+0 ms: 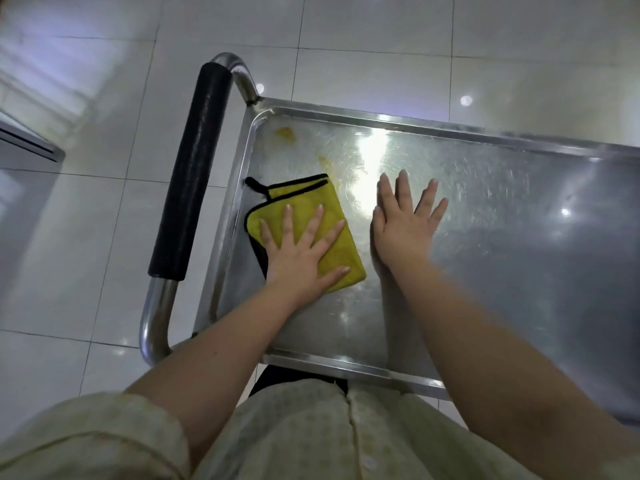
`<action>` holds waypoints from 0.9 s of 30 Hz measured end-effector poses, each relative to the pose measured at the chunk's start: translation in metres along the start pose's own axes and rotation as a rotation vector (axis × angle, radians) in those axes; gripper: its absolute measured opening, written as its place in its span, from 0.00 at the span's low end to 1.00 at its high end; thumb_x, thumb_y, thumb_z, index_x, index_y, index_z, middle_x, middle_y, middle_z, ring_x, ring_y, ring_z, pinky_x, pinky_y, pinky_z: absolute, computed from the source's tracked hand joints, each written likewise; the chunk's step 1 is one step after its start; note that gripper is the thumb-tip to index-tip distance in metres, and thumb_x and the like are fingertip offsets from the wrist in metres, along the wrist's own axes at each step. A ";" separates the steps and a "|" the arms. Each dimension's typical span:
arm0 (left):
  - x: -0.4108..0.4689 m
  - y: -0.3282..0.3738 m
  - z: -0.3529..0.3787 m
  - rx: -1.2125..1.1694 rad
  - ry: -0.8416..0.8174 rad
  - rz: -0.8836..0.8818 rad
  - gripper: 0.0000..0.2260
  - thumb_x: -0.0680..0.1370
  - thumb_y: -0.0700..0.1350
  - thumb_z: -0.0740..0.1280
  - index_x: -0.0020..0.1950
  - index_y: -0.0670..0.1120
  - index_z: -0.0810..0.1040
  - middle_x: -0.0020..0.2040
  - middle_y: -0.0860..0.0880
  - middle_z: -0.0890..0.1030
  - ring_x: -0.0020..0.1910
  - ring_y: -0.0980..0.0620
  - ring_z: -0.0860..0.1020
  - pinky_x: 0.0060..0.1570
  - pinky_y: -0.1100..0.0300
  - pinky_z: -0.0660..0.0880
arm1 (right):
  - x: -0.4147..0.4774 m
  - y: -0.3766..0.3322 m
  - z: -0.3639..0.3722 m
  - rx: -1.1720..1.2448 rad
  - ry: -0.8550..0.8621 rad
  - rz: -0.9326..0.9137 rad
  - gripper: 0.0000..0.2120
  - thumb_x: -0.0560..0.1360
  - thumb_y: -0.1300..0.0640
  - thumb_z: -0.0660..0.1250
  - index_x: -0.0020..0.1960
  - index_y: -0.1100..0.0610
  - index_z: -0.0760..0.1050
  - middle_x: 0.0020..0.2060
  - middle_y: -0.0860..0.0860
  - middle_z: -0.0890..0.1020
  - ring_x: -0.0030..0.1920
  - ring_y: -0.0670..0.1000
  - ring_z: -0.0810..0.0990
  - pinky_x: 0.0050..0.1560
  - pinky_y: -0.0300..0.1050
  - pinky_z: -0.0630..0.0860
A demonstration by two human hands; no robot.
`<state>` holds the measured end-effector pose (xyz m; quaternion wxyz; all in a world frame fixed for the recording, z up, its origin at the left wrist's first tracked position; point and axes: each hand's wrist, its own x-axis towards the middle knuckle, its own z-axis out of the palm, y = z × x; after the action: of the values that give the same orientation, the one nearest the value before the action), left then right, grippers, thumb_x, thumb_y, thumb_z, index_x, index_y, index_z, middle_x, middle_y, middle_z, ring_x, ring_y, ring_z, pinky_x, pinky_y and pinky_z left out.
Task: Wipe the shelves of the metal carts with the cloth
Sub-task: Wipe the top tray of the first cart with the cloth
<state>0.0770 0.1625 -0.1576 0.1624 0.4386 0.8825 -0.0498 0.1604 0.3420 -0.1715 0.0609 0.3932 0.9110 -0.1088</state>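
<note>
The left hand (299, 252) presses flat — fingers spread — on the yellow cloth (304, 225). The right hand (403, 225) lies flat just right of it on the cart shelf (502, 216).

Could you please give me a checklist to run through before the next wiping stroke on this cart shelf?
1. Flat press of left hand on the yellow cloth: ok.
2. Steadying right hand flat on the bare top shelf: ok.
3. Cloth folded and lying flat: ok.
4. Far-corner orange stain wiped off: not ok, it shows.
5. Nothing between cloth and stain: ok.
6. Cloth damp enough: cannot tell.
</note>
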 end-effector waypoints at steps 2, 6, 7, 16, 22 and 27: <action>0.000 0.002 0.001 0.000 0.014 0.004 0.35 0.72 0.75 0.40 0.75 0.66 0.35 0.79 0.55 0.37 0.75 0.35 0.32 0.65 0.25 0.38 | 0.011 0.008 0.002 -0.032 -0.027 0.012 0.26 0.82 0.44 0.44 0.79 0.42 0.42 0.79 0.47 0.45 0.77 0.63 0.37 0.73 0.67 0.36; 0.020 0.008 -0.005 0.014 0.023 0.070 0.33 0.73 0.75 0.41 0.76 0.67 0.38 0.79 0.55 0.38 0.75 0.34 0.34 0.65 0.25 0.39 | 0.006 0.012 0.008 -0.052 -0.017 0.000 0.26 0.82 0.43 0.41 0.79 0.43 0.40 0.79 0.47 0.44 0.77 0.62 0.39 0.74 0.66 0.39; 0.034 0.011 -0.011 0.017 0.033 0.109 0.32 0.73 0.74 0.41 0.76 0.67 0.39 0.80 0.56 0.39 0.76 0.34 0.35 0.65 0.25 0.39 | 0.006 0.013 0.009 -0.059 -0.017 -0.001 0.26 0.82 0.43 0.41 0.79 0.43 0.39 0.79 0.48 0.44 0.78 0.62 0.39 0.74 0.66 0.40; 0.142 -0.001 -0.039 0.116 0.060 0.453 0.32 0.72 0.76 0.43 0.74 0.70 0.39 0.79 0.59 0.43 0.78 0.42 0.39 0.68 0.29 0.38 | 0.016 0.015 0.012 -0.009 0.010 0.035 0.26 0.82 0.46 0.39 0.79 0.45 0.41 0.78 0.43 0.45 0.78 0.58 0.41 0.75 0.64 0.42; 0.162 -0.071 -0.054 -0.052 0.106 -0.017 0.34 0.70 0.77 0.42 0.75 0.69 0.42 0.79 0.59 0.42 0.78 0.42 0.40 0.68 0.32 0.35 | 0.015 0.015 0.016 -0.018 0.035 0.036 0.26 0.82 0.44 0.40 0.79 0.43 0.39 0.79 0.45 0.45 0.78 0.59 0.40 0.75 0.65 0.43; 0.158 -0.062 -0.054 -0.060 0.113 -0.175 0.34 0.72 0.76 0.42 0.76 0.67 0.42 0.80 0.56 0.43 0.77 0.37 0.41 0.66 0.27 0.37 | 0.012 0.012 0.013 -0.044 0.011 0.015 0.27 0.82 0.45 0.41 0.79 0.45 0.41 0.79 0.47 0.47 0.78 0.62 0.40 0.74 0.67 0.43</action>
<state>-0.0739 0.2565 -0.1621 0.1206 0.3568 0.9263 -0.0128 0.1615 0.3548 -0.1883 0.0652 0.3992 0.9105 -0.0863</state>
